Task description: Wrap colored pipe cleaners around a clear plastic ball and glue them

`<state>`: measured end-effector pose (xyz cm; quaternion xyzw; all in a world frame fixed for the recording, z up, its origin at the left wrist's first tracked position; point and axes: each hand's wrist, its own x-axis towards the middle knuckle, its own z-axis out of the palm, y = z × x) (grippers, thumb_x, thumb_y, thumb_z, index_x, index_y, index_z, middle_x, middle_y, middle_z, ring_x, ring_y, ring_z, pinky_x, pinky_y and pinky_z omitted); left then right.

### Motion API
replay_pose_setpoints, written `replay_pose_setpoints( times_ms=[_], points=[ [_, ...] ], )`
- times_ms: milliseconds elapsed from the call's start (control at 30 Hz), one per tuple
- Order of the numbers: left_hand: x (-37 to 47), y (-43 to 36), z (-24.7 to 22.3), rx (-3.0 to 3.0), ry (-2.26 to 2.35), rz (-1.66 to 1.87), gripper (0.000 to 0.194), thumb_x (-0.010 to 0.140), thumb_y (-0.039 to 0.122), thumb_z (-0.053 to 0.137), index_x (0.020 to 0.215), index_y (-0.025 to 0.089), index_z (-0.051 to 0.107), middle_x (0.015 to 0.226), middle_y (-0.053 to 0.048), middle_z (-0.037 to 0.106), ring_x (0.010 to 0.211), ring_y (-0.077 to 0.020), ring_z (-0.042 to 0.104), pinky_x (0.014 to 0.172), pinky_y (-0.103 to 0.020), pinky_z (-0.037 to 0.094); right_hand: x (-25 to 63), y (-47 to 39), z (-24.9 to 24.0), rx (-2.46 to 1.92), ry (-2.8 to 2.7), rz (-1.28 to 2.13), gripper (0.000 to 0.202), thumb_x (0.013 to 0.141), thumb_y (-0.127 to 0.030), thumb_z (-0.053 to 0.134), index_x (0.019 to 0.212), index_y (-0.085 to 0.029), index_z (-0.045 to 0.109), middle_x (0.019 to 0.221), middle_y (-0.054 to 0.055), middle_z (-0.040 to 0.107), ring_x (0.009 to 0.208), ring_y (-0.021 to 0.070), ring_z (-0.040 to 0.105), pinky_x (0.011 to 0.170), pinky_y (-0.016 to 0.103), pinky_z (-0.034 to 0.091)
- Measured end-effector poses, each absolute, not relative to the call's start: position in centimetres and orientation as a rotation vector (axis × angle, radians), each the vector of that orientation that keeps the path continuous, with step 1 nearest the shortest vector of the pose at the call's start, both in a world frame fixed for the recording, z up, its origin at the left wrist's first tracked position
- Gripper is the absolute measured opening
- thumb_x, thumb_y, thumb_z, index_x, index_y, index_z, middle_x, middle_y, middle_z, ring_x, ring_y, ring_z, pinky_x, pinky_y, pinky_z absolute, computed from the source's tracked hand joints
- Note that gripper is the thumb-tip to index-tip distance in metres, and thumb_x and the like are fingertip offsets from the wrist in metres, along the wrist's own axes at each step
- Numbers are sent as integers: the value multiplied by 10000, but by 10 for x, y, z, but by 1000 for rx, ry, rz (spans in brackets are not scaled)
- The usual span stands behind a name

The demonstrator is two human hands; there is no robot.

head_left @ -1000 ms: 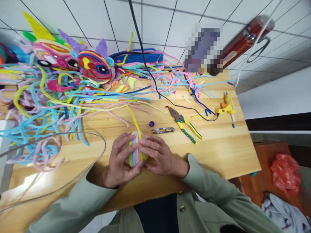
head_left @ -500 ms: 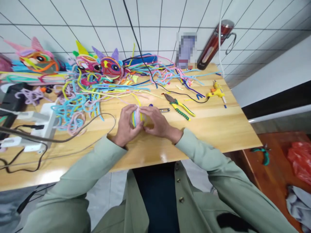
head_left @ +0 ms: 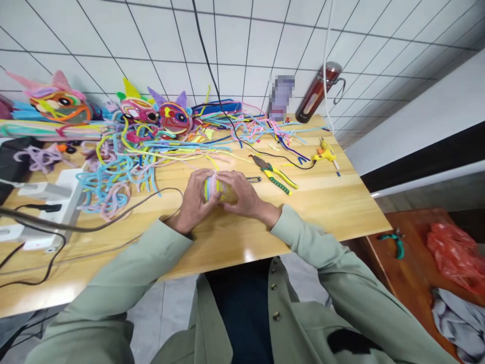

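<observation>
Between my two hands, just above the table's near middle, is a rounded piece wrapped in pink, yellow and blue pipe cleaners (head_left: 212,187). My left hand (head_left: 195,199) is closed around its left side, thumb at the front. From the right, my right hand (head_left: 240,194) grips the same piece, its fingers over the top. A yellowish part of it shows under my right palm; the rest is hidden by the fingers. A yellow pipe cleaner end (head_left: 212,162) sticks up behind it. Close to my right hand lie a small metal clip-like tool (head_left: 254,179) and green-and-yellow pliers (head_left: 273,174).
Finished pipe-cleaner masks (head_left: 175,117) stand along the wall behind loose pipe cleaners (head_left: 109,177). A white power strip (head_left: 62,212) with cables is at left. A yellow glue gun (head_left: 325,153) and a red flask (head_left: 318,93) are at right. A red plastic bag (head_left: 456,255) lies lower right.
The view has tilted and shifted slightly, so the table things sit lower and the right-hand things more to the left. Both hands still hold the wrapped piece, with more of its yellowish side showing.
</observation>
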<state>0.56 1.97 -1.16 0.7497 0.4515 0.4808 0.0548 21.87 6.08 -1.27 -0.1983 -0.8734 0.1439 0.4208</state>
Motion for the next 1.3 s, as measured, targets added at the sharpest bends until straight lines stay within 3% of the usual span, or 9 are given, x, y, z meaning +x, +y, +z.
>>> replay_pose_setpoints(
  times_ms=[233, 533, 733, 900, 1067, 1300],
  points=[
    [-4, 15, -2, 2327, 1232, 1311, 731, 962, 594, 754, 1545, 251, 475, 1487, -178, 617, 1426, -381, 605, 1212, -631, 518, 222, 58, -10, -569, -2243, 448, 722, 965, -436, 710, 1613, -260, 446, 1587, 179, 639, 1481, 348, 608, 1230, 620, 492],
    [-5, 14, 2, 2275, 1244, 1324, 566, 1011, 462, 708, 1510, 281, 511, 1474, -139, 621, 1433, -339, 602, 1221, -602, 523, 219, 55, -6, -535, -2205, 373, 708, 972, -360, 681, 1619, -249, 415, 1571, 172, 649, 1470, 325, 621, 1197, 587, 525],
    [-3, 15, 2, 2146, 1374, 1302, 561, 1037, 687, 595, 1405, 264, 564, 1408, -129, 671, 1372, -327, 637, 1213, -586, 523, 215, 57, -8, -550, -2229, 406, 712, 983, -412, 701, 1622, -242, 439, 1590, 176, 634, 1493, 345, 600, 1221, 605, 505],
    [-3, 18, -3, 2073, 1413, 1412, 482, 1077, 671, 570, 1356, 279, 612, 1354, -93, 698, 1308, -293, 674, 1170, -523, 555, 206, 60, -7, -533, -2227, 461, 710, 963, -407, 727, 1595, -206, 475, 1597, 190, 632, 1505, 367, 585, 1256, 615, 460],
    [-9, 25, -9, 2007, 1371, 1419, 512, 1076, 710, 568, 1361, 289, 630, 1323, -85, 702, 1263, -297, 691, 1137, -511, 575, 203, 70, 3, -614, -2269, 538, 684, 945, -520, 760, 1529, -227, 557, 1583, 172, 657, 1498, 366, 596, 1262, 608, 468],
    [-16, 33, -11, 2224, 1158, 1402, 706, 1026, 710, 671, 1586, 332, 469, 1563, -125, 573, 1496, -352, 561, 1291, -580, 472, 211, 77, 10, -665, -2234, 632, 688, 999, -676, 671, 1513, -224, 592, 1573, 182, 664, 1492, 345, 602, 1247, 579, 514]
  ],
)
